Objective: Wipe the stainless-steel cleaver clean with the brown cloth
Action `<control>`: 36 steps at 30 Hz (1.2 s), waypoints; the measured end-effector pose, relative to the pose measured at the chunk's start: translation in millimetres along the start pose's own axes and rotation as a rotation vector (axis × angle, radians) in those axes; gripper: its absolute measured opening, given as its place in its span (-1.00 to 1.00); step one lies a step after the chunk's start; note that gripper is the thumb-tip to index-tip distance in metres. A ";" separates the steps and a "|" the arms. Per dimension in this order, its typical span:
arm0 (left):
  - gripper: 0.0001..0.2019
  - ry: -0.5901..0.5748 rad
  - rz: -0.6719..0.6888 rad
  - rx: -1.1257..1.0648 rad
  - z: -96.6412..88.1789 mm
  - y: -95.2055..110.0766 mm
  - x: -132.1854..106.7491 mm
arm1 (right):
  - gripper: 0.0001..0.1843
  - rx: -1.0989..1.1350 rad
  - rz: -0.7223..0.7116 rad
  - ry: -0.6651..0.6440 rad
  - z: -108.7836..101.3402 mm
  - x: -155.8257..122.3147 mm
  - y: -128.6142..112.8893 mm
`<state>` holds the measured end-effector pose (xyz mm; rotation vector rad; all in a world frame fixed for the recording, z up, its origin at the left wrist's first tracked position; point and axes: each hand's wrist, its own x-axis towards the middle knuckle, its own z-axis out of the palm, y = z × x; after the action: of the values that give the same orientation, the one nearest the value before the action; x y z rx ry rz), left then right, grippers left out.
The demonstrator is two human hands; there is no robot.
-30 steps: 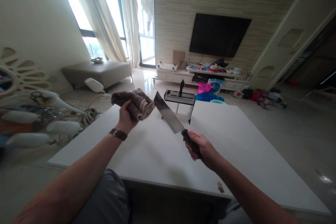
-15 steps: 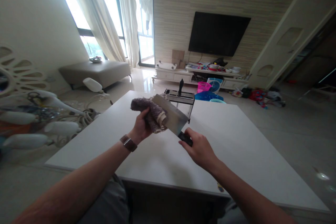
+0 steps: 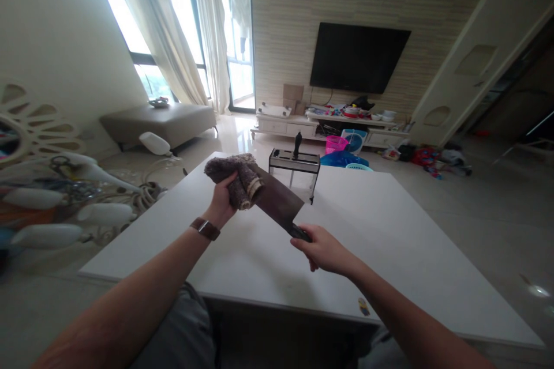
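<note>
In the head view, the only one supplied, the cleaver (image 3: pixel 279 199) was found at the centre of the frame, raised above the white surface (image 3: pixel 389 230), its blade slanting toward the upper left. The right hand (image 3: pixel 322 245), just right of centre, was closed around the black handle (image 3: pixel 299 233). The left hand (image 3: pixel 222 202), left of centre and wearing a wristwatch (image 3: pixel 205 229), was closed on a bunched, grey-brown cloth (image 3: pixel 229 176), thumb lying over the near side. The cloth lay over the far end of the blade and appeared to touch it; that end was covered and could not be inspected. As to progress, the work was judged to be under way: cleaver and cloth were both in hand and had been brought together. Neither had been laid down, and the cleaver was not in the rack (image 3: pixel 305 159), which stood behind it toward the upper middle of the frame with one black upright handle (image 3: pixel 298 144) showing. The exposed part of the blade looked dull and dark, though whether from residue or shade could not be determined; how much wiping was left could therefore not be established. A small sticker (image 3: pixel 363 307) was noted at the surface's near edge, lower right.
</note>
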<state>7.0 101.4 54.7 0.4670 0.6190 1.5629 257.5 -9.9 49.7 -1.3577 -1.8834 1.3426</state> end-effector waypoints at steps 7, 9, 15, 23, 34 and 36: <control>-0.71 -0.103 -0.186 -0.058 2.1 -17.0 -16.0 | -0.72 0.020 -0.045 0.162 3.8 -0.1 11.1; -0.75 -0.106 -0.236 -0.073 8.5 -31.7 -27.3 | -0.72 0.035 -0.044 0.190 8.1 1.4 11.0; -0.83 -0.102 -0.362 -0.013 22.9 -63.2 -51.2 | -0.81 -0.024 -0.017 0.116 26.5 4.2 8.2; -0.78 -0.013 -0.160 -0.028 15.0 -31.0 -17.9 | -0.77 -0.077 -0.021 0.082 33.2 5.6 7.7; -0.66 -0.069 -0.054 -0.073 -3.6 -0.5 2.3 | -0.71 0.162 -0.045 0.170 27.5 -0.7 1.6; -0.67 -0.090 -0.117 -0.069 2.1 -12.5 -8.3 | -0.70 0.181 -0.054 0.230 25.6 1.1 1.3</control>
<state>18.7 93.7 48.9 0.4385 0.5128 1.4401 237.3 -20.2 37.6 -1.2996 -1.5961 1.2399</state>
